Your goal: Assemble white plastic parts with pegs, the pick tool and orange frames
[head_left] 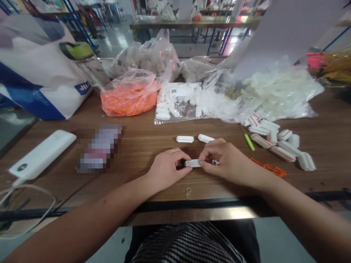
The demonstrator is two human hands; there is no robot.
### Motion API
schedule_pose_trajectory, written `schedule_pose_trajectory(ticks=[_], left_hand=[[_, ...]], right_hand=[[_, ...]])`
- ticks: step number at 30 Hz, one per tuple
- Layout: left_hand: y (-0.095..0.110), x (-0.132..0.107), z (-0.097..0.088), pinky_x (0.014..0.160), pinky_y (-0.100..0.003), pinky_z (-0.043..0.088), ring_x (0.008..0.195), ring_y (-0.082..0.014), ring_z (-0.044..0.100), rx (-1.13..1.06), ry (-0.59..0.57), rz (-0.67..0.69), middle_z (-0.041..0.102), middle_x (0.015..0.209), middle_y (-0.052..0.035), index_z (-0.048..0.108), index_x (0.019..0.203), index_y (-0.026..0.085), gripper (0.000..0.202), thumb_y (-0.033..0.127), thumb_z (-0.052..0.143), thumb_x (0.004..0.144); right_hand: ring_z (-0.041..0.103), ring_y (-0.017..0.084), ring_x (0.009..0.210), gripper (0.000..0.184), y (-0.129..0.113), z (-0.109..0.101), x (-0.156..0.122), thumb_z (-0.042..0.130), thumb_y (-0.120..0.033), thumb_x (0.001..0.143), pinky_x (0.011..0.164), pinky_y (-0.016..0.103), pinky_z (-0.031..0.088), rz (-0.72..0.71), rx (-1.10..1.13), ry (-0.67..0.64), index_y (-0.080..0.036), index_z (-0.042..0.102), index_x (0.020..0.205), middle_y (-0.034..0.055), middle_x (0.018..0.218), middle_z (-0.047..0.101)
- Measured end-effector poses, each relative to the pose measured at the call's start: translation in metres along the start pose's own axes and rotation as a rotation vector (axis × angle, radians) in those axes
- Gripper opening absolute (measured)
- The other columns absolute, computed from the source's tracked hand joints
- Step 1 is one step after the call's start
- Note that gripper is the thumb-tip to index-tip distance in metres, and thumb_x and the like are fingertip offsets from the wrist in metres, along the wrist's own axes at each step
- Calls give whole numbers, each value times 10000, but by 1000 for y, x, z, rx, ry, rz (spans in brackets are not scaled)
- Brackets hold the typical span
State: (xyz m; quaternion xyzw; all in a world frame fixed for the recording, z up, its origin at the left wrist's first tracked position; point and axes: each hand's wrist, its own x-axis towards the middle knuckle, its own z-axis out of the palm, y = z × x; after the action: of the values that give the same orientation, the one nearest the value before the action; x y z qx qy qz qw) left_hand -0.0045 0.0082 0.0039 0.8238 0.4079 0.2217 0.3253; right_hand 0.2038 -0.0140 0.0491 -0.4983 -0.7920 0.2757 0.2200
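Note:
A white perforated plastic part [192,163], like a small connector housing, sits between my hands just above the wooden tabletop [131,149]. My left hand [170,168] grips its left end, and my right hand [222,160] pinches its right end. A small black-and-white piece [215,162] shows among my right fingers. Two plain white plastic parts [185,139] lie just beyond my hands. Nearer my right hand are a green-tipped tool [249,141] and orange plastic strips [270,167].
White parts with orange stripes [274,142] lie heaped at right. Behind stand bags of orange pieces [130,98] and white parts [177,100]. At left are a white power bank [42,155] with its cable and a pixelated object [99,148]. A large printed bag [41,76] stands at back left.

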Motion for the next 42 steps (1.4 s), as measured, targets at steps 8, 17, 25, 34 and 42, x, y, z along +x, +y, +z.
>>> schedule_pose_trajectory(ticks=[8, 17, 25, 34, 42], left_hand=[[2, 1, -1, 620, -262, 406, 639, -123, 519, 6, -14, 10, 582, 720, 27, 660, 809, 196, 47, 229, 674, 780], [2, 2, -2, 629, -263, 418, 660, -130, 532, 21, -36, 5, 572, 721, 27, 651, 795, 196, 35, 220, 669, 777], [0, 1, -1, 657, -273, 447, 690, -142, 553, 20, -44, -12, 603, 774, 16, 674, 858, 200, 89, 191, 676, 769], [0, 1, 0, 614, -261, 405, 628, -124, 514, 3, -11, -29, 602, 731, 26, 708, 874, 230, 94, 234, 681, 784], [0, 1, -2, 614, -262, 403, 635, -126, 518, 6, -23, -19, 608, 744, 17, 700, 882, 221, 96, 254, 674, 797]], right_hand=[[568, 135, 659, 97, 4, 19, 15, 627, -205, 799, 817, 350, 365, -125, -105, -7, -199, 640, 703, -26, 654, 651], [569, 163, 710, 170, -1, 18, 18, 591, -239, 853, 799, 360, 347, -206, -281, -59, -193, 620, 692, 6, 695, 651], [516, 217, 733, 241, -15, 29, 4, 516, -156, 867, 835, 422, 352, -472, -689, 4, -169, 673, 685, 65, 689, 623], [609, 196, 725, 227, 5, -11, -13, 518, -227, 887, 746, 373, 399, -157, -409, 200, -212, 723, 793, 38, 709, 698], [630, 162, 659, 200, 46, -27, -17, 578, -298, 838, 666, 313, 425, 88, -257, -115, -241, 724, 714, -3, 684, 713]])
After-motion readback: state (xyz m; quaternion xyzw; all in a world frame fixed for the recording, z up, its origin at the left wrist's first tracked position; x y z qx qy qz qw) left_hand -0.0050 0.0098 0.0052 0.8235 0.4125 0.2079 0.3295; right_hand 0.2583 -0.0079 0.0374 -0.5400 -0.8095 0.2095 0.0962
